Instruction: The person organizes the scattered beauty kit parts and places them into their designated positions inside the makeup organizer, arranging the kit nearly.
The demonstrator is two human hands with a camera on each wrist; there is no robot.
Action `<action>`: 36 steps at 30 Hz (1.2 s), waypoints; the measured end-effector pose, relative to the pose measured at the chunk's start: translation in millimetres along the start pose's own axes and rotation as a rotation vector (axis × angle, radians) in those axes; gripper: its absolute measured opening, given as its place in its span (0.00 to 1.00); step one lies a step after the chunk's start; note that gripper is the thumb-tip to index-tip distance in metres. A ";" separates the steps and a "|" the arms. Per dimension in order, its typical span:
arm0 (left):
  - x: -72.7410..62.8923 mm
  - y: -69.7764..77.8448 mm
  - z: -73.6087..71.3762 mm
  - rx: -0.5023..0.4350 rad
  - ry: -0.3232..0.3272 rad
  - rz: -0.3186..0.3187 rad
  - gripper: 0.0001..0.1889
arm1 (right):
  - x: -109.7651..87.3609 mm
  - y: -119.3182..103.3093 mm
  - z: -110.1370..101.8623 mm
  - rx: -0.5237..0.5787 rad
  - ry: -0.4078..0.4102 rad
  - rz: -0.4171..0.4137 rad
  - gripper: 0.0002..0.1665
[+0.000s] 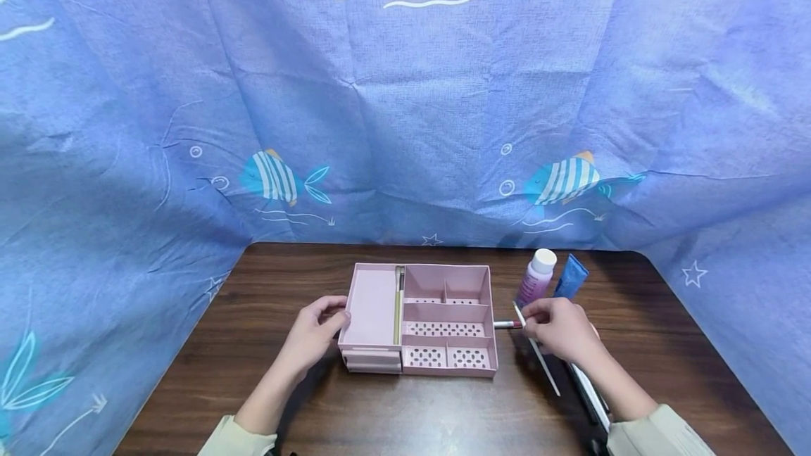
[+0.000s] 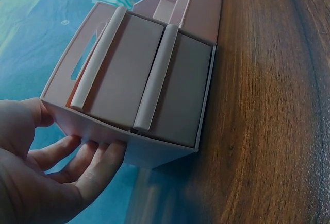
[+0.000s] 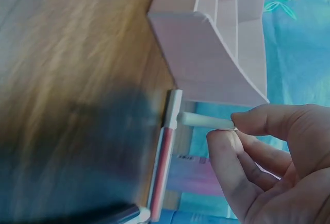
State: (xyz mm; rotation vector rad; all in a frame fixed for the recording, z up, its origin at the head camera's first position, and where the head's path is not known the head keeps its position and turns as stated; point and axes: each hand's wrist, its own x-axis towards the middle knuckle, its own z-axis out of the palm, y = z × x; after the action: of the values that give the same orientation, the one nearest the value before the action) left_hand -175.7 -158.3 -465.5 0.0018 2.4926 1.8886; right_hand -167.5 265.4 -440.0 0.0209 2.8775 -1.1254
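A pink desk organizer (image 1: pixel 448 311) stands mid-table, with two front drawers (image 2: pixel 121 74) beneath its flat top at the left. My left hand (image 1: pixel 317 329) rests against its left side, thumb at the top edge and fingertips on the side wall. A green-handled brush (image 1: pixel 398 308) lies in the narrow slot beside the flat top. To the organizer's right, my right hand (image 1: pixel 560 329) pinches a slim white stick (image 1: pixel 543 364) between thumb and fingertips; its kind is not clear. Close below the stick lies a red-and-silver pen-like tube (image 3: pixel 164 162).
Behind my right hand stand a pink-purple bottle with a white cap (image 1: pixel 536 278) and a blue tube (image 1: pixel 571 277). Dark and white slim items (image 1: pixel 589 396) lie partly under my right forearm. A blue fish-print cloth (image 1: pixel 405 125) hangs behind the wooden table (image 1: pixel 253 294).
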 end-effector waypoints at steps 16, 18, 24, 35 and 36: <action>-1.7 5.0 -0.3 -0.020 -0.002 -0.020 0.17 | 13.7 -38.1 6.1 0.180 0.033 -0.073 0.14; -1.9 4.8 -0.4 -0.018 -0.002 -0.019 0.17 | 16.3 -43.0 7.7 0.194 0.028 -0.079 0.14; -1.6 4.0 0.1 -0.017 -0.005 -0.021 0.18 | 23.9 -56.0 15.1 0.263 0.010 -0.142 0.14; -1.4 3.9 0.3 -0.022 0.003 -0.030 0.18 | 39.5 -78.8 31.9 0.395 -0.023 -0.137 0.17; -1.7 3.8 -0.1 -0.022 0.003 -0.031 0.18 | 41.0 -80.8 34.2 0.401 -0.019 -0.139 0.18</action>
State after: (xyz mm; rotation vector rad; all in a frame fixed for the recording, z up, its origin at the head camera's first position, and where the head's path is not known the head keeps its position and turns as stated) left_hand -174.0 -157.4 -461.8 -0.0398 2.4585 1.9060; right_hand -209.4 182.6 -412.5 -0.1745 2.6194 -1.6973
